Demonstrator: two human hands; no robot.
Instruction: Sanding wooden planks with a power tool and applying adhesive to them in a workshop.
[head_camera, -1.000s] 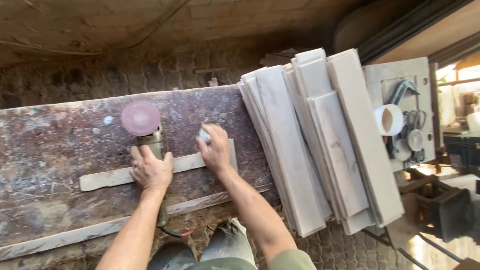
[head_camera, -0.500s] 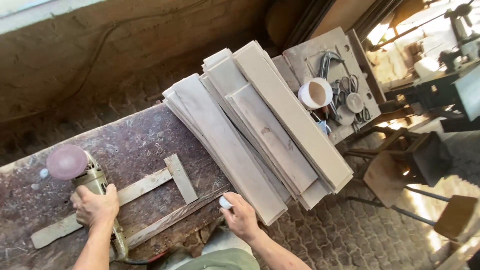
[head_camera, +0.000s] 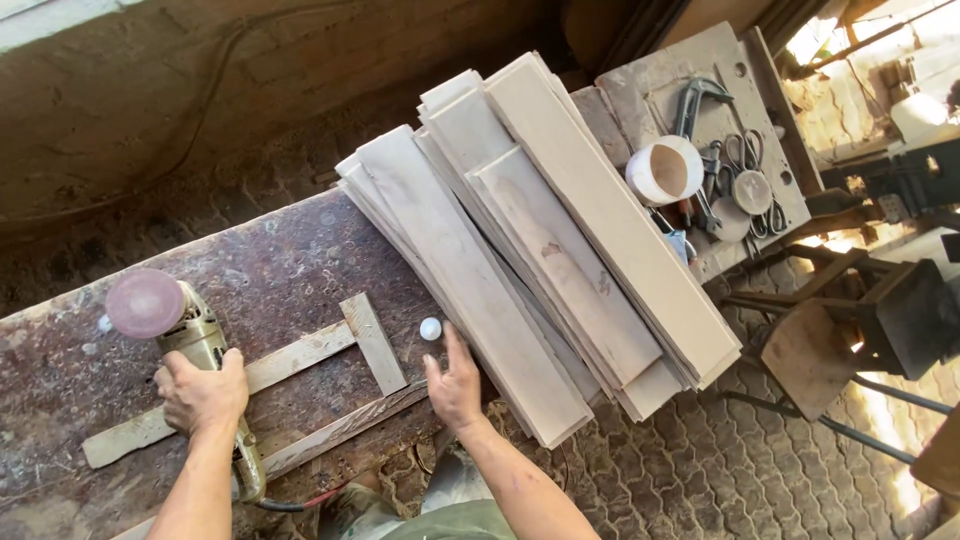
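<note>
Grinder (head_camera: 195, 345) gripped by left hand (head_camera: 203, 395); right hand (head_camera: 455, 385) fingers spread beside white cap (head_camera: 430, 328).

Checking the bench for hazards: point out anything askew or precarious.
The stack of pale stone slabs lies fanned and uneven, its near ends jutting past the edge of the workbench over the floor. A small white cap sits loose by the right hand.

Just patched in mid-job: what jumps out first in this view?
The fanned stack of pale stone slabs dominates the centre, overhanging the dark workbench. At left, the left hand grips an angle grinder with a pink disc. The right hand lies open beside a small white knob.
</note>
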